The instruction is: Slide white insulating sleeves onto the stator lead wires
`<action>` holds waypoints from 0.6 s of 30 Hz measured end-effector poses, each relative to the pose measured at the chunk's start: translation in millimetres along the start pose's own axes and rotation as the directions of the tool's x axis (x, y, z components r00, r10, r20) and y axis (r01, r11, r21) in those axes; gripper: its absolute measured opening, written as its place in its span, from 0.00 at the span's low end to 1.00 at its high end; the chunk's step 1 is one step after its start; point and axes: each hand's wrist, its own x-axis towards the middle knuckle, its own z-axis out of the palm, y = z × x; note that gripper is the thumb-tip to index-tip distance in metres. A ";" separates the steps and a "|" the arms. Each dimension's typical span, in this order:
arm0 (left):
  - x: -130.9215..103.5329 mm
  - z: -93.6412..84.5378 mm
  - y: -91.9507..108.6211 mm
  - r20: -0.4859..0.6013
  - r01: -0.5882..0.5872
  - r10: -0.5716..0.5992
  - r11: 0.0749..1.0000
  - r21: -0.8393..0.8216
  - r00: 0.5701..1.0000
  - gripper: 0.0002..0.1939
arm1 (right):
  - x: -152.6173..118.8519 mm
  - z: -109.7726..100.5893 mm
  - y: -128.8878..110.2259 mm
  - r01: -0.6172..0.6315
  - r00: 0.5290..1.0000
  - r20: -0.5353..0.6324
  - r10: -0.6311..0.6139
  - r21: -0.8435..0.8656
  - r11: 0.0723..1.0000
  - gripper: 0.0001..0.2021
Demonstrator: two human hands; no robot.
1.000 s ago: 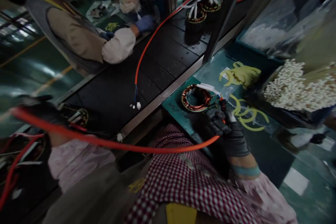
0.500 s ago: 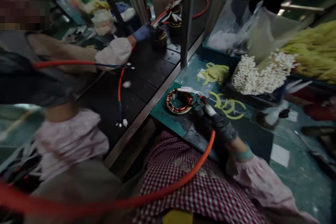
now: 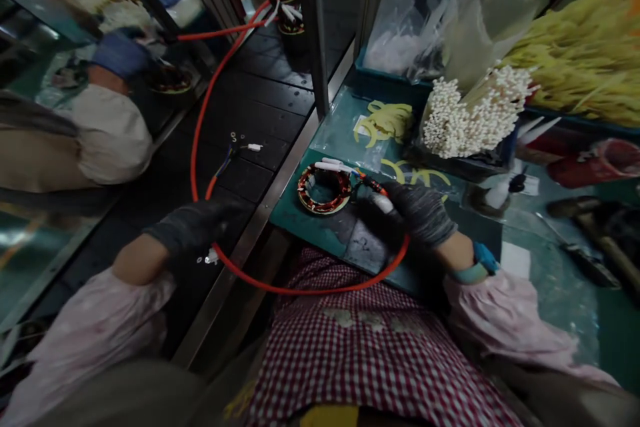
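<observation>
A ring-shaped copper-wound coil (image 3: 324, 188) lies on the green bench (image 3: 295, 203), with white sleeves and coloured wires at its top right. My right hand (image 3: 417, 210), in a dark grey glove, is closed at the orange cable's end beside the coil. The orange cable (image 3: 310, 291) loops down from there and round to the left. Over the dark conveyor, my left hand (image 3: 193, 223) is at the cable's far part; its blurred fingers do not show clearly what they hold. Bare terminals and a white connector (image 3: 254, 147) rest on the conveyor above it.
Yellow strips (image 3: 390, 120), a box of white sleeves (image 3: 470, 120) and clear bags (image 3: 400, 33) stand behind the coil. Tools (image 3: 585, 253) and a red cup (image 3: 600, 163) are at the right. A metal post (image 3: 311, 27) rises by the conveyor. Another person's blue-gloved hand (image 3: 120, 53) is at upper left.
My left hand has come down and inward from the far left, and the cable loop now hangs rounder over the conveyor edge. The other person's hand has moved left. The view has shifted right.
</observation>
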 end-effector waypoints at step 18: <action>142.6 40.4 151.0 -0.357 -0.353 0.440 0.892 0.283 0.824 0.22 | -51.0 23.7 6.7 -0.090 0.957 -0.202 0.208 0.472 0.877 0.24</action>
